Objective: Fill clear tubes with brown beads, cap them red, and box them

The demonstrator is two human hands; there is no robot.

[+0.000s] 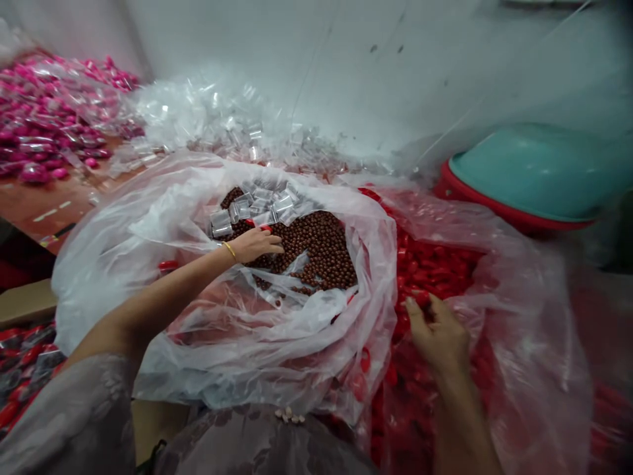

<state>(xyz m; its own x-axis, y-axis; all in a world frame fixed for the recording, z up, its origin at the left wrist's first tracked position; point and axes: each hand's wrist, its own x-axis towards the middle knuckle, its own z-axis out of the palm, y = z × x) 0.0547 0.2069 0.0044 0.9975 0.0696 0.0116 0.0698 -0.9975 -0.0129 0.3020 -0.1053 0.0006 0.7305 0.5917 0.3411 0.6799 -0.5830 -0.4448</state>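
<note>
My left hand [260,244], with a yellow bangle at the wrist, reaches over small round brown beads [324,247] in a large translucent plastic bag [198,185]. Its fingers are bent downward around a red plastic piece [267,228], which shows only at the hand's far edge. Just beyond it, several short clear plastic cylinders [281,206] lie on the beads. To the right, my right hand [442,333] hovers over a bag of glossy red plastic pieces [435,267]. Thumb and forefinger pinch a red piece [421,298], partly hidden and blurred.
Pink wrapped pieces [54,125] are heaped at the back left. Beside them clear plastic parts [208,109] are piled along the wall. A teal basin [539,171] rests upside down on a red one [494,204] at right. More red pieces [24,369] lie lower left near cardboard [27,303].
</note>
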